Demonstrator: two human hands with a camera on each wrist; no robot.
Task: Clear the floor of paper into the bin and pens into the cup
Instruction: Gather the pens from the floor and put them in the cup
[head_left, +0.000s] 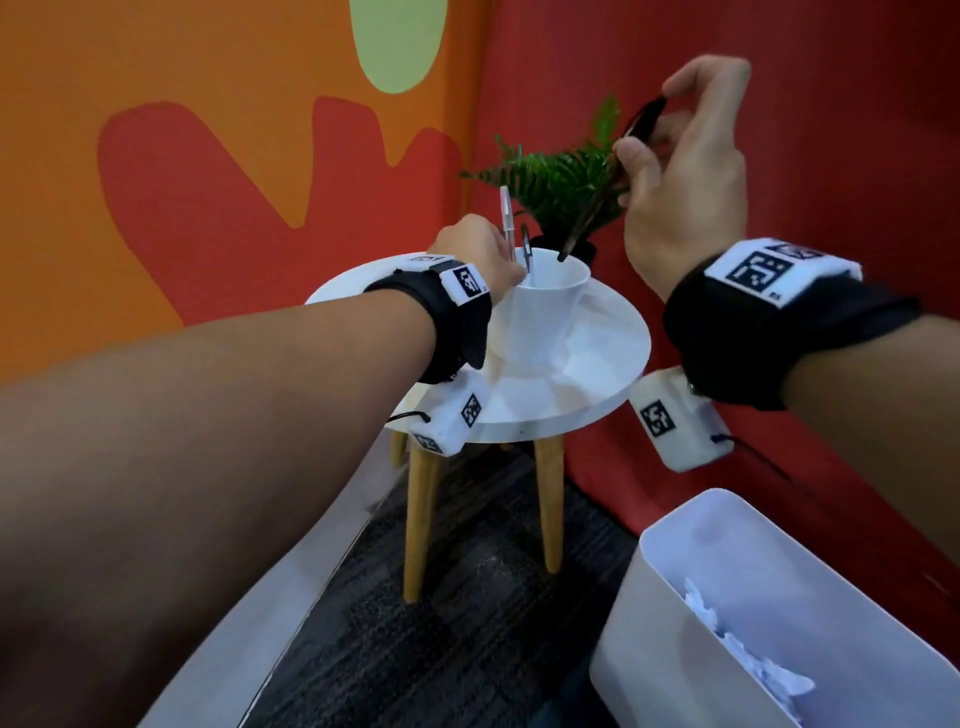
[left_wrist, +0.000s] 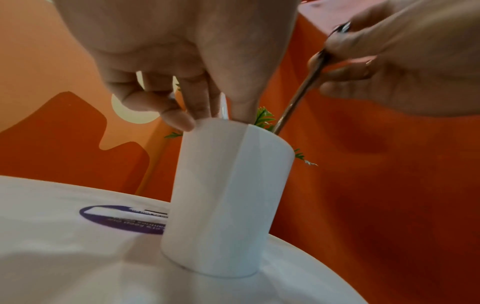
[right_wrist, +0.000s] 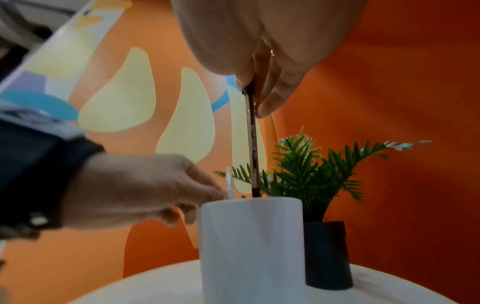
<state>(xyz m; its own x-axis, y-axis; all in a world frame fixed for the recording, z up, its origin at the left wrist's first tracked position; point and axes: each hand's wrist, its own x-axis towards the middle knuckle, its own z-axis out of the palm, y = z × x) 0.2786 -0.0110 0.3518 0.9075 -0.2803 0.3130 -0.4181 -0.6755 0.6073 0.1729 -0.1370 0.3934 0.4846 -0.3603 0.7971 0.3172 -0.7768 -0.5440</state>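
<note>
A white cup (head_left: 545, 322) (left_wrist: 228, 195) (right_wrist: 249, 246) stands on a small round white table (head_left: 608, 364). My left hand (head_left: 511, 273) (left_wrist: 205, 115) (right_wrist: 218, 193) is at the cup's left rim. It pinches a clear pen (head_left: 506, 218) (left_wrist: 224, 107) (right_wrist: 230, 185) whose lower end is inside the cup. A second dark pen (head_left: 527, 249) stands in the cup beside it. My right hand (head_left: 644, 135) (right_wrist: 255, 96), raised above and right of the cup, pinches a long dark pen (head_left: 592, 208) (left_wrist: 293, 107) (right_wrist: 253, 144) by its top. That pen's tip is at the cup's far rim.
A green potted plant (head_left: 561, 182) (right_wrist: 311, 164) in a black pot (right_wrist: 327, 255) stands right behind the cup. A white bin (head_left: 675, 597) with crumpled paper (head_left: 737, 649) sits on the dark carpet (head_left: 467, 623) at the lower right. Red and orange walls close the corner.
</note>
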